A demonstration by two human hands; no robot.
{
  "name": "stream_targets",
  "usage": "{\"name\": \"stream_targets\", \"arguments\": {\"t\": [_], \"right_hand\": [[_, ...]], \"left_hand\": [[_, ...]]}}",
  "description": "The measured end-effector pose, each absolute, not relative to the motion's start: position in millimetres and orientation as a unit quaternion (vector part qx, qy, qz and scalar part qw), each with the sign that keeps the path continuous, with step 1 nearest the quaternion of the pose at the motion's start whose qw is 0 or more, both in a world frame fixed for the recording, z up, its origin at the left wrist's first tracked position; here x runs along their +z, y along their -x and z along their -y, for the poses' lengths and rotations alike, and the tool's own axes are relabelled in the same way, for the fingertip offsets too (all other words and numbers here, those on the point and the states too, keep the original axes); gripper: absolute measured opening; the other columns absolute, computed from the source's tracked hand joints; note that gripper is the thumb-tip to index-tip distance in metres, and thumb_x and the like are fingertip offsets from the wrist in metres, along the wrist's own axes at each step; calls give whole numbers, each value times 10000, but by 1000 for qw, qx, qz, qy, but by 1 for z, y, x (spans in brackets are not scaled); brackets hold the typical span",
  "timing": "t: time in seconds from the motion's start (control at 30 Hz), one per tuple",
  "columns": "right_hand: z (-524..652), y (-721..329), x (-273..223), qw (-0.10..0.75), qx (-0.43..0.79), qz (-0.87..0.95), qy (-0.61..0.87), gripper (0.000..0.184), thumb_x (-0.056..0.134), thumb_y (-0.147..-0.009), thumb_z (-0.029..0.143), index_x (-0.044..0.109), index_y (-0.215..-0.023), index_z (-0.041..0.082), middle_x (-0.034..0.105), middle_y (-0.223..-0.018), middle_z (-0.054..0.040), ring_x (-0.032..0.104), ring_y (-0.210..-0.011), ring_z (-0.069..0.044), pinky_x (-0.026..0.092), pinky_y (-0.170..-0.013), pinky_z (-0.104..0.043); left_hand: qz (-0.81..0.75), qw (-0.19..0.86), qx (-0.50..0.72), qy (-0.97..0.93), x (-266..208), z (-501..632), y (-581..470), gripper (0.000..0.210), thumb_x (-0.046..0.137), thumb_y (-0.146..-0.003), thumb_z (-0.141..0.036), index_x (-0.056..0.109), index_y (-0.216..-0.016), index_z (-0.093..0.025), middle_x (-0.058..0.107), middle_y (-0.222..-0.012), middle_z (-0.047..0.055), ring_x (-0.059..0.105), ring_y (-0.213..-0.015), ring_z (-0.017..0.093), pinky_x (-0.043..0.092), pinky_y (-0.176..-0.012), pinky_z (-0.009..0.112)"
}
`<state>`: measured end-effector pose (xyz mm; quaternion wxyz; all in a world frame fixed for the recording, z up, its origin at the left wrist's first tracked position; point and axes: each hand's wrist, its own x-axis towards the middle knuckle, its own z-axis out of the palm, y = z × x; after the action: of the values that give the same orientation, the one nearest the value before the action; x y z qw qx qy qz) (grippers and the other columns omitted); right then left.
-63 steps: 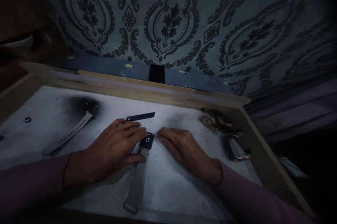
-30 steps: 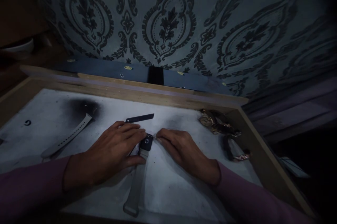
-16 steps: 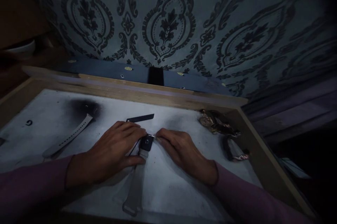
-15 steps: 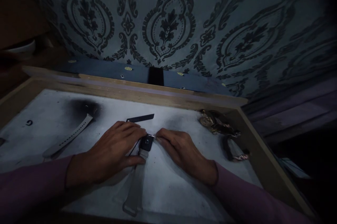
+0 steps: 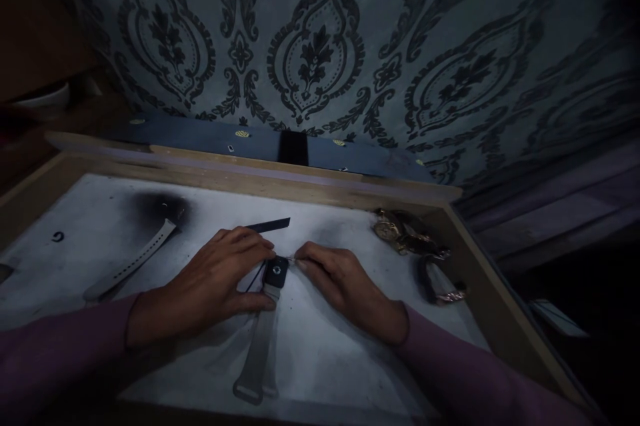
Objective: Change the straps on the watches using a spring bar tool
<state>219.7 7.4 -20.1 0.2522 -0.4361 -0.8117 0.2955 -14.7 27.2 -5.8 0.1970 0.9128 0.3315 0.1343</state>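
Note:
A smartwatch (image 5: 277, 272) lies back side up near the middle of the white surface, its dark case showing a round sensor. One light strap (image 5: 254, 359) is joined to the case and runs toward me, ending in a loop. My left hand (image 5: 225, 276) grips the case from the left, fingers at the far edge and thumb by the strap joint. My right hand (image 5: 337, 279) pinches a small thin metal piece (image 5: 291, 259) at the case's far right corner; its kind is too small to make out. Behind my left fingers lies a dark, slim blade-like strip (image 5: 271, 225), partly covered.
A detached light strap (image 5: 145, 256) with holes lies at left, near a small dark curved piece (image 5: 58, 237). At right sit a gold-toned watch (image 5: 387, 229) and another watch (image 5: 440, 283). A raised wooden rim (image 5: 320, 187) borders the surface; patterned wall stands behind.
The view has shifted slightly. Both hands stay at the smartwatch, and the thin metal piece by my right fingertips shows less clearly against the case edge than before.

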Motion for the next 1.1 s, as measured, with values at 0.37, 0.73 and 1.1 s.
{"name": "stream_targets", "arguments": {"t": [0.37,0.73,1.1], "right_hand": [[-9,-221,-18,239,312,811,433,202,419,-987,231,584,-883,177,631,-732,-13,589,-642,-136,417,-605,-243],[-8,-219,-20,239,281,824,430,225,419,-989,235,606,-885,167,662,-736,-27,617,-636,-143,434,-596,-244],[-10,-218,-15,249,341,797,431,201,446,-975,220,630,-916,165,684,-771,-29,627,-674,-147,447,-621,-241]], "left_hand": [[-309,140,114,-934,-5,-26,14,516,670,-820,-514,576,-1219,-199,618,-1254,83,526,-1162,285,439,-921,432],[-305,137,108,-936,-6,-26,14,508,663,-825,-517,570,-1216,-207,609,-1262,85,519,-1169,286,447,-910,427],[-307,148,114,-933,-5,-26,15,493,653,-834,-512,576,-1222,-218,604,-1270,82,518,-1174,285,445,-915,423]]}}
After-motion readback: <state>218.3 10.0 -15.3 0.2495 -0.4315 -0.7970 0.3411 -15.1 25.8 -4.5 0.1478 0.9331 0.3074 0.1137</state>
